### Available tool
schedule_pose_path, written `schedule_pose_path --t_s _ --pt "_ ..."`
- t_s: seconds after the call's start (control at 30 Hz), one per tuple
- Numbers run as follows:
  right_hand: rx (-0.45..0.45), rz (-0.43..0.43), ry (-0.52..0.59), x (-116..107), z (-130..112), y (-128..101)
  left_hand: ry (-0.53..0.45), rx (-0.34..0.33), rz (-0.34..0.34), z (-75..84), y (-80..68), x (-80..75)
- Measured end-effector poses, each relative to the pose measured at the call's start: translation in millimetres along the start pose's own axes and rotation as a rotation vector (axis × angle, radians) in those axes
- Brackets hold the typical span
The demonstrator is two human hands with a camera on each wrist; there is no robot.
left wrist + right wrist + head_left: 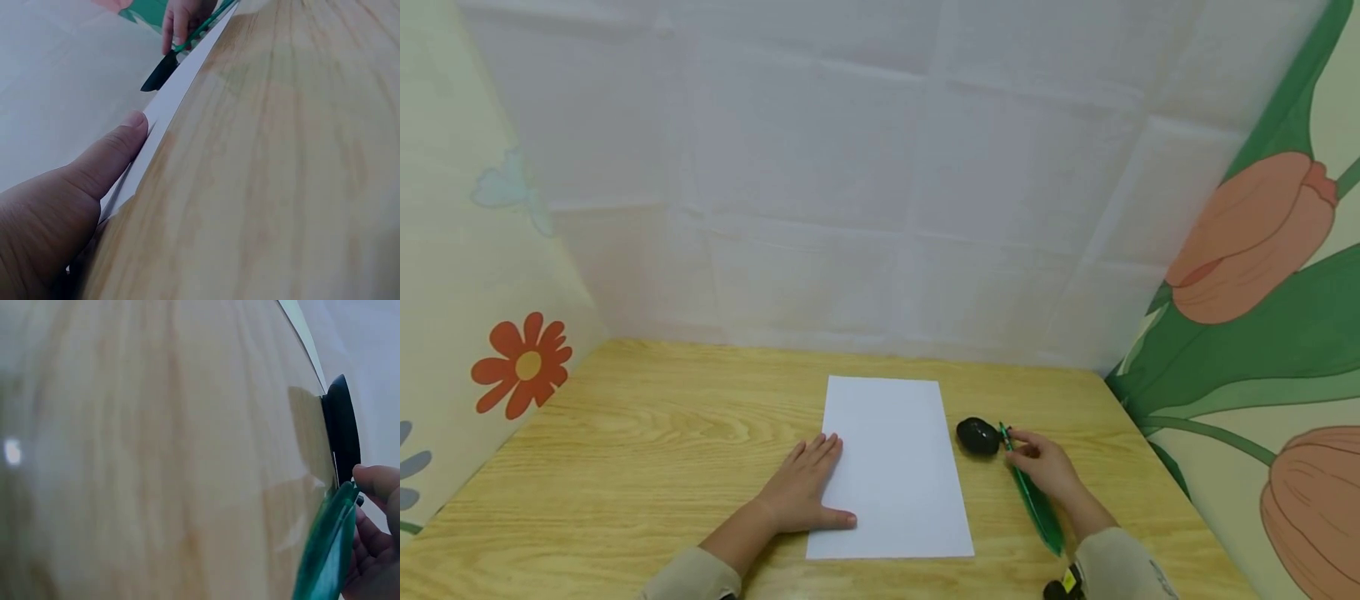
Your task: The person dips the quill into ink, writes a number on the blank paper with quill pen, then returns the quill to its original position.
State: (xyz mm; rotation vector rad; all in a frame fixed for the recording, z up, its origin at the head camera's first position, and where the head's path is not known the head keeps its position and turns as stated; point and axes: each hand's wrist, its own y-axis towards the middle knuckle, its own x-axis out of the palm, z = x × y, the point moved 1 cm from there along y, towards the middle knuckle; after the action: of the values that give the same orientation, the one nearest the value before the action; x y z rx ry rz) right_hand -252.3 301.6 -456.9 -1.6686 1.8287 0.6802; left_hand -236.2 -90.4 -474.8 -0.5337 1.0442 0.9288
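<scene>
My left hand lies flat with fingers spread over the left side of a white sheet of paper. In the left wrist view its thumb rests along the paper's edge. To the right of the sheet, my right hand pinches the narrow end of a green leaf-shaped pen between thumb and fingers. The pen's broad end points back towards me. A glossy black rounded object sits beside the pen's narrow end, close to the fingertips; in the right wrist view this black object shows a curved side.
The wooden table ends at a white cloth at the back. Printed walls with flowers stand on both sides. A small black and yellow item shows near the right sleeve.
</scene>
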Motion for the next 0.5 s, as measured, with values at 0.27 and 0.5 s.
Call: schedule_pose_path --t_s 0.27,0.5 --pt "0.005 0.004 -0.009 -0.2 -1.6 -1.1 0.008 0.0 -0.004 0.9 -0.5 -0.4" --pt "0.018 0.008 -0.005 0.4 -1.1 -1.3 0.011 0.004 -0.006 1.0 -0.7 0.0"
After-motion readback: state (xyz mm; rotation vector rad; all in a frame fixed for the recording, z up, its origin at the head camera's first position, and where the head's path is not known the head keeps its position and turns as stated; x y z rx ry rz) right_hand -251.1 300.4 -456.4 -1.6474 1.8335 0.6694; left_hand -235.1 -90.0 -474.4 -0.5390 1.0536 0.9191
